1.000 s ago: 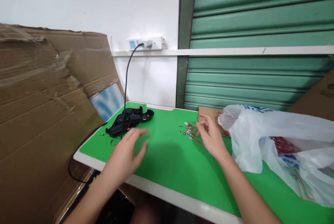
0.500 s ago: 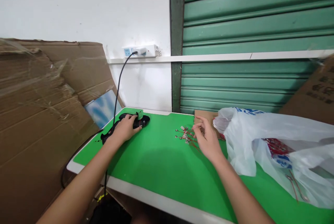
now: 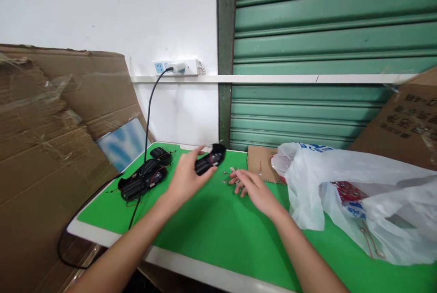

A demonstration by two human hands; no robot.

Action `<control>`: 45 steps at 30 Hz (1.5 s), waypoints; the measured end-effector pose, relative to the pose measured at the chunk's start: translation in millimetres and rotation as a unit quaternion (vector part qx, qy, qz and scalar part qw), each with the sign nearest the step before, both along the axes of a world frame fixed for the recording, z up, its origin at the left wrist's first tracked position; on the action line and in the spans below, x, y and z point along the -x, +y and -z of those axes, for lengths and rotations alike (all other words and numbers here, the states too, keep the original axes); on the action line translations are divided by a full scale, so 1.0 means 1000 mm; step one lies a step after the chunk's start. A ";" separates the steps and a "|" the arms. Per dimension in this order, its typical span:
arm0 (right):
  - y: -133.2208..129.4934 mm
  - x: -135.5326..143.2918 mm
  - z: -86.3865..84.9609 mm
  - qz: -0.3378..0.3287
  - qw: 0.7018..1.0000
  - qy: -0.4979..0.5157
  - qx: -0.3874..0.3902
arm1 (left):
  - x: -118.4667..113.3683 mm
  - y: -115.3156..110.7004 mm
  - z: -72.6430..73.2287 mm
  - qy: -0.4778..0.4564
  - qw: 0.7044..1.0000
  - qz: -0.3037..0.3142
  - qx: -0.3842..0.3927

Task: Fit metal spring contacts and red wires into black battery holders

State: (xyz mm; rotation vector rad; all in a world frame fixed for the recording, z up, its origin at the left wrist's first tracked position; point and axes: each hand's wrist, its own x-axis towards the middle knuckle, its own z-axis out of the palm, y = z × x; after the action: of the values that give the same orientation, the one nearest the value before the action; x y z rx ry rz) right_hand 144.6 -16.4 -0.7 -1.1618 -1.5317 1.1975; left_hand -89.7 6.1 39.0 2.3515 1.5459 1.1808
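Observation:
A black, elongated, slipper-shaped object (image 3: 206,161) with a glossy rounded end is gripped by my left hand (image 3: 187,177), thumb on the near side and fingers on the far side. It is held above the table's middle. Several similar black pieces (image 3: 141,186) lie in a pile at the left, with thin cords sticking out. My right hand (image 3: 254,188) hovers over small silver charms (image 3: 231,171) on red cords, its fingers loosely bent and apart. The hand hides part of the charms, so I cannot tell whether the fingertips touch them.
A white plastic bag (image 3: 307,192) with red packets fills the right of the green table (image 3: 211,238). Beside it lies a cardboard piece (image 3: 254,161). A black cable (image 3: 149,115) hangs from the wall socket (image 3: 175,67) across the left side. Large cardboard (image 3: 68,156) stands at the left.
My left hand has lifted one black piece from the pile and carried it right. My right hand has moved left over the charms. The view has shifted slightly.

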 end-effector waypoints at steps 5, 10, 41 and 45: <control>0.004 0.002 0.003 0.006 0.984 0.170 0.051 | -0.079 0.002 0.014 -0.089 0.989 0.117 0.024; 0.018 -0.016 0.007 0.171 0.962 0.204 0.056 | -0.100 0.005 0.029 -0.160 0.960 0.223 0.063; 0.010 -0.017 0.000 0.294 0.940 -0.001 -0.172 | -0.085 0.018 0.048 -0.455 0.683 0.354 0.448; 0.010 -0.014 -0.002 0.278 0.949 0.026 -0.146 | -0.087 0.015 0.047 -0.433 0.702 0.361 0.435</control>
State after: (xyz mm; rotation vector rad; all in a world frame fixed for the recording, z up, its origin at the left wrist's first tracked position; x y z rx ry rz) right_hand 158.8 -6.5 1.2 -1.2343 -1.1742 0.5960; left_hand -2.5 20.7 -8.1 1.1823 0.4995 0.8137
